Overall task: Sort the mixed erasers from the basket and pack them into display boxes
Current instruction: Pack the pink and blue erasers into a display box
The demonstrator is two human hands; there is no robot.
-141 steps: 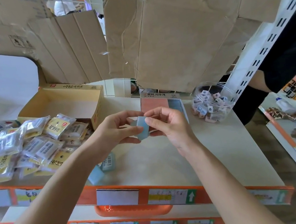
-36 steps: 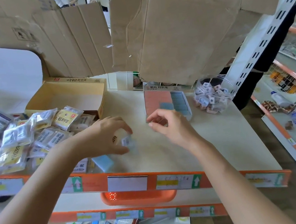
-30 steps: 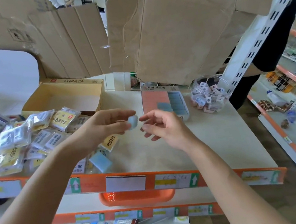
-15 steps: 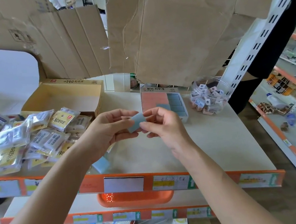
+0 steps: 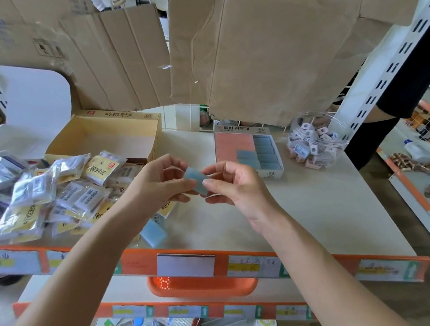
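Head view: left hand and right hand both pinch one small blue eraser, a flat rectangular slab with a matte surface, held tilted in the air above the shelf. Thumb and forefinger of each hand close on opposite ends, left hand on the upper left end, right hand on the lower right; the other fingers are loosely curled. The eraser sits between the two hands, in front of the display box. That box is card, shallow and open-topped, with a salmon-pink block on its left, a row of blue erasers on its right and a Korean header strip. A second blue eraser lies flat on the shelf below the left wrist. To the left, a heap of glossy plastic packets with yellow Korean labels, and behind it an open yellow card box with a red logo and Korean print on its rim. To the right, a clear round tub of small pink and white cube erasers. An orange plastic basket sits under the shelf edge. Creased brown cardboard hangs behind.
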